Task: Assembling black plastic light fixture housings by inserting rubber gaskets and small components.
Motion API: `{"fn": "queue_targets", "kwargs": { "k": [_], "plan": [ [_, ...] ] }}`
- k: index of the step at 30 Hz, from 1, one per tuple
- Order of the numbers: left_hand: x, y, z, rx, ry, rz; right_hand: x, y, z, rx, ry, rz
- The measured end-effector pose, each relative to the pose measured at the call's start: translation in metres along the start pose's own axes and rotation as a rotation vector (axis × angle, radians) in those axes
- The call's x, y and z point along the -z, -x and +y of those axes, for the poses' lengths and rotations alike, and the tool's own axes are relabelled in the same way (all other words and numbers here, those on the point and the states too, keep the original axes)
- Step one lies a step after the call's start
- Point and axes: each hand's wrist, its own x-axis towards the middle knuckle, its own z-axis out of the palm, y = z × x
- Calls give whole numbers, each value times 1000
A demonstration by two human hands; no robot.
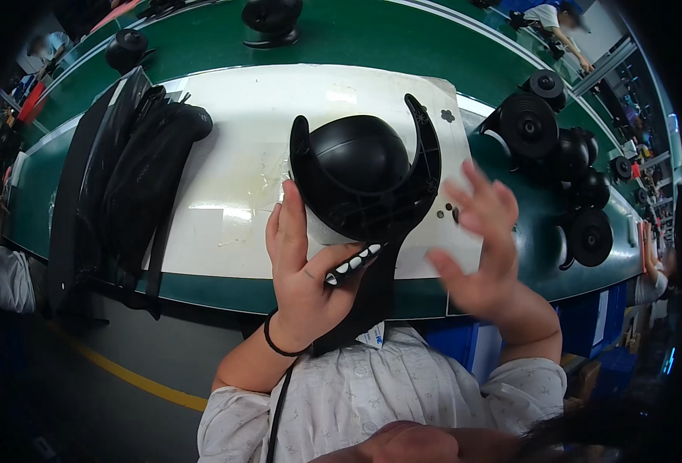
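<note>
Head view, only one I have: my left hand (302,262) is closed around one black dome part (360,174) seated in a black U-shaped bracket (426,166), fingers behind it, thumb across the front, holding it up above the white mat (233,154); a black strap hangs from it toward my chest. My right hand (484,247) is open, fingers spread, holding nothing, blurred, just right of the bracket and not touching it. One black band sits on my left wrist. The mat lies on a green bench (356,38). On the mat by my right hand I count three small dark bits, maybe screws (449,210), too small to tell. Left on the mat, one pile of black strap-like parts (136,177). Right on the bench, a cluster of black wheel-like assemblies (565,166), about six, overlapping so I can't be exact. Far edge: two more black dome units (271,19). Other people's arms show at the far left and far right edges.
</note>
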Motion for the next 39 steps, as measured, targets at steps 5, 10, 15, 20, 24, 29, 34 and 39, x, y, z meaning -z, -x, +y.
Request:
{"fn": "queue_targets", "kwargs": {
  "k": [5,10,15,20,24,29,34,39],
  "plan": [
    [-2,1,-1,2,53,8,3,-24,28,-238,-298,-2],
    [-2,2,-5,-13,70,12,-3,-24,30,-215,-182,20],
    [-2,1,-5,-7,80,2,-4,-18,31,18,259,152],
    [-2,0,-5,13,93,-9,-1,-7,22,147,649,96],
    [0,-1,-6,37,200,21,7,-9,3,72,655,-75],
    [13,0,1,23,227,-22,-3,6,12,167,-104,54],
    [19,3,8,8,249,-34,-14,0,4,184,-323,-82],
    [18,4,8,-8,269,-45,-17,5,1,91,-387,-10]
  ]
}}
